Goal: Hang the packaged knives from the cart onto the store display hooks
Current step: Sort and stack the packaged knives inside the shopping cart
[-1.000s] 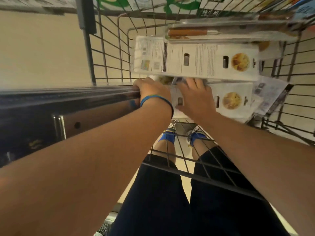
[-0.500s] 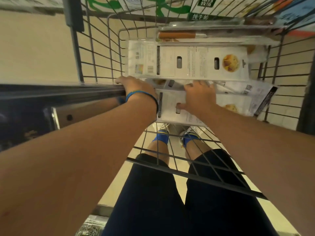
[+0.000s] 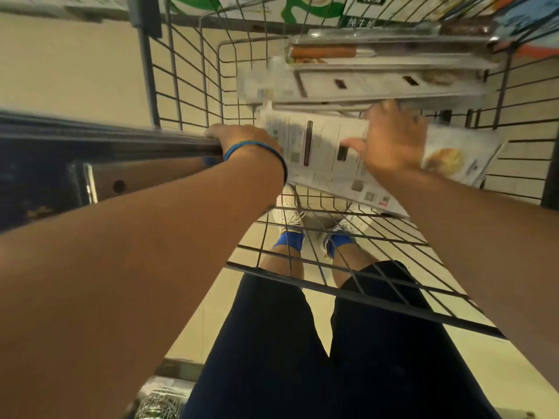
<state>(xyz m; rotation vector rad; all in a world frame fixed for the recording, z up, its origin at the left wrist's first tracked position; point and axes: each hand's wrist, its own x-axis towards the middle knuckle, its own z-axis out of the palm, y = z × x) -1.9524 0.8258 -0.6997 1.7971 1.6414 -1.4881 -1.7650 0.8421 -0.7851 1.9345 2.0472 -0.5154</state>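
I look straight down into a wire cart (image 3: 193, 95). My right hand (image 3: 393, 140) grips a white knife package (image 3: 320, 155), printed back up, and holds it tilted above the cart's mesh floor. My left hand (image 3: 242, 140), with a blue wristband, is curled round the cart's dark handle bar (image 3: 121, 137). Farther in, another white knife package (image 3: 357, 83) lies flat and blurred. Behind it sits a clear pack with a brown-handled knife (image 3: 323, 51).
Boxes with green print (image 3: 302, 7) stand beyond the cart's far wall. My legs and blue-and-white shoes (image 3: 290, 234) show through the mesh floor. Pale floor tiles surround the cart. A wire basket corner (image 3: 160, 403) is at the bottom.
My right hand has closed on the nearer package and lifted it off the pile, tilting it toward me. The view shifted slightly. My left hand stayed on the handle bar.
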